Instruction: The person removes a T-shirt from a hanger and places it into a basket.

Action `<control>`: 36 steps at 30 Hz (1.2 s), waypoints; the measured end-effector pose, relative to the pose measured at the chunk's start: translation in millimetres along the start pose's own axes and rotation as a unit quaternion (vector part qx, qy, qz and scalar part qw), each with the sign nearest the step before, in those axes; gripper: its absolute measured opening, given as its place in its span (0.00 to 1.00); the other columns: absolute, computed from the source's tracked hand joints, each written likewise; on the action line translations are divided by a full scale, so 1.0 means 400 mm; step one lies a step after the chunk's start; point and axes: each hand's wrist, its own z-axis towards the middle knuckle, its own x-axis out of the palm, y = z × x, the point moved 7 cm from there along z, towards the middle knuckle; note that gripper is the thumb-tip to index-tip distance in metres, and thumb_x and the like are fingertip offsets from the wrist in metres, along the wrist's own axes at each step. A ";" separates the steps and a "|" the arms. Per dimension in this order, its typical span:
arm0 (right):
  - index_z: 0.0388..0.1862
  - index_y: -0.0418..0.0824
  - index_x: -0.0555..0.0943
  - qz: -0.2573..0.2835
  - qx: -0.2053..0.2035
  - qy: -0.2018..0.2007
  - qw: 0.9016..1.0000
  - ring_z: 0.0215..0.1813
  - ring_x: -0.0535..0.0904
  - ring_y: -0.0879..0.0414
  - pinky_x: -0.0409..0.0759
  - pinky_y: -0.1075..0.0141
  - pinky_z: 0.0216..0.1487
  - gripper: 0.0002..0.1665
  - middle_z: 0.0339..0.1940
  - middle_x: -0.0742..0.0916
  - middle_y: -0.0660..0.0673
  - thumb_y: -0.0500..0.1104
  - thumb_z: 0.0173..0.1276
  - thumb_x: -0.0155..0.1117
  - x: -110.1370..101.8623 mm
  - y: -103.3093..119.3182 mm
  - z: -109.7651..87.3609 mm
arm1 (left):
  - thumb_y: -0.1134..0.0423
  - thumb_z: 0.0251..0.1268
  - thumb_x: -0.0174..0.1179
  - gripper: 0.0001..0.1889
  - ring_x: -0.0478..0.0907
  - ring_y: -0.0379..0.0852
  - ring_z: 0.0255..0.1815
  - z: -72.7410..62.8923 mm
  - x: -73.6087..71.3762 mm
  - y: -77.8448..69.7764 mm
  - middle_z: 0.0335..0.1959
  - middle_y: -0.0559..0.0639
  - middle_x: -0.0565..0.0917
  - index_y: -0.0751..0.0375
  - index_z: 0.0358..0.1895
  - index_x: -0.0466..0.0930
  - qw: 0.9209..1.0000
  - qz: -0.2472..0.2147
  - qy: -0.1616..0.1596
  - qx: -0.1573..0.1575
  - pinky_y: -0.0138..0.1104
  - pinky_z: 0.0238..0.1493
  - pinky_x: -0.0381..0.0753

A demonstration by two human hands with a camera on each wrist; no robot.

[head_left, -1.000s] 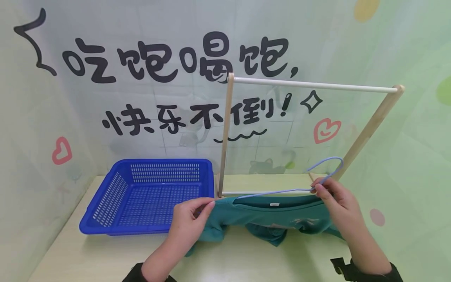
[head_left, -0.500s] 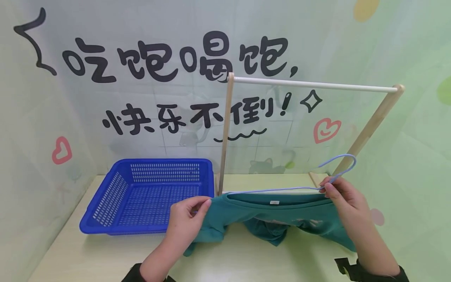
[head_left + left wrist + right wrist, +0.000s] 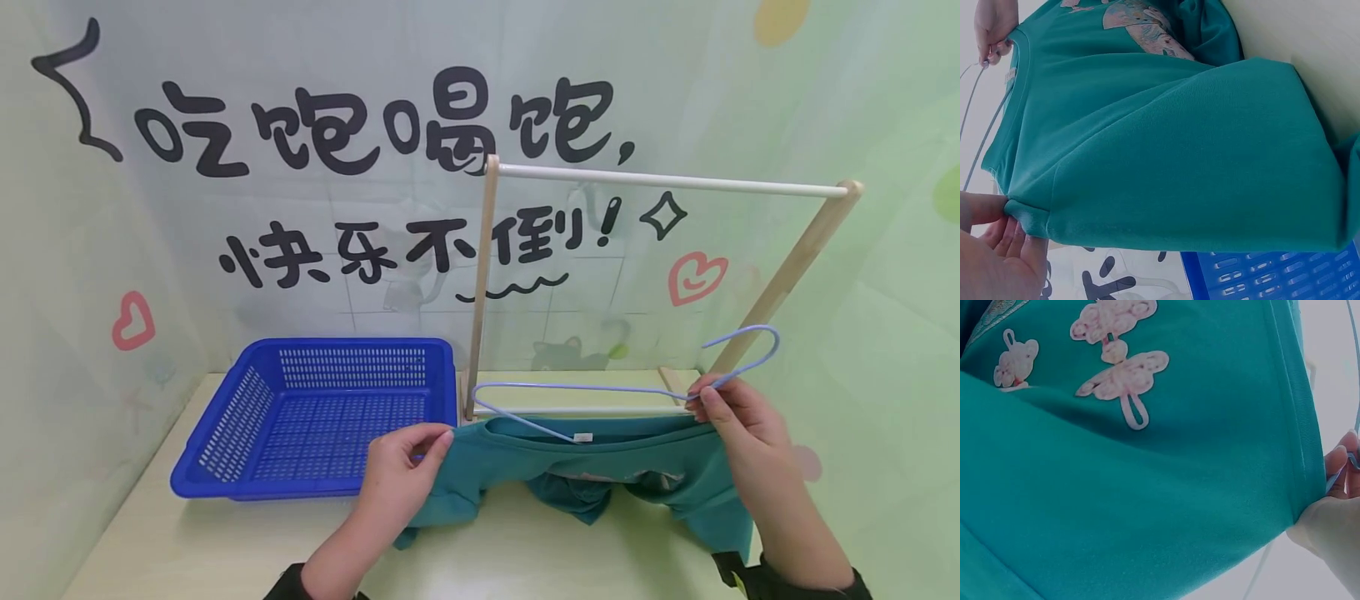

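A teal sweatshirt (image 3: 600, 462) with a pale print (image 3: 1116, 369) is held up over the table, its lower part resting on the tabletop. My left hand (image 3: 408, 462) pinches its left shoulder (image 3: 1025, 215). My right hand (image 3: 731, 412) pinches the right shoulder together with a light blue wire hanger (image 3: 585, 392), just below the hanger's hook. The hanger's left end sticks out above the collar; one arm runs into the neck opening.
An empty blue perforated basket (image 3: 315, 417) sits on the table to the left. A wooden rack with a white top rail (image 3: 667, 179) stands behind the sweatshirt. The cream tabletop (image 3: 225, 550) meets a decorated wall at the back.
My right hand has moved right and slightly up, drawing the hanger out of the collar, so its left end now shows above the sweatshirt. My left hand has stayed put.
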 end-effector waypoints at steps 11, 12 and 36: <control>0.41 0.34 0.76 -0.071 0.027 0.032 0.997 0.39 0.77 0.63 0.75 0.78 0.42 0.10 0.36 0.83 0.53 0.29 0.73 0.45 0.034 -0.028 -0.007 | 0.63 0.66 0.59 0.08 0.82 0.35 0.34 -0.007 0.028 0.004 0.35 0.45 0.87 0.56 0.45 0.85 0.999 0.001 0.049 0.017 0.27 0.35 0.80; 0.41 0.33 0.76 -0.072 0.030 0.031 0.997 0.40 0.77 0.63 0.75 0.77 0.42 0.10 0.37 0.83 0.53 0.29 0.73 0.46 0.036 -0.030 -0.008 | 0.62 0.69 0.56 0.11 0.83 0.36 0.37 -0.007 0.027 0.005 0.38 0.44 0.87 0.55 0.49 0.83 0.999 -0.002 0.048 0.019 0.28 0.38 0.81; 0.37 0.46 0.78 -0.267 -0.029 0.171 0.948 0.36 0.73 0.64 0.74 0.71 0.35 0.10 0.32 0.79 0.55 0.31 0.69 0.55 0.201 -0.052 -0.047 | 0.56 0.71 0.52 0.13 0.75 0.36 0.41 -0.068 0.130 -0.090 0.38 0.38 0.80 0.52 0.50 0.83 0.967 0.122 0.190 0.118 0.31 0.41 0.77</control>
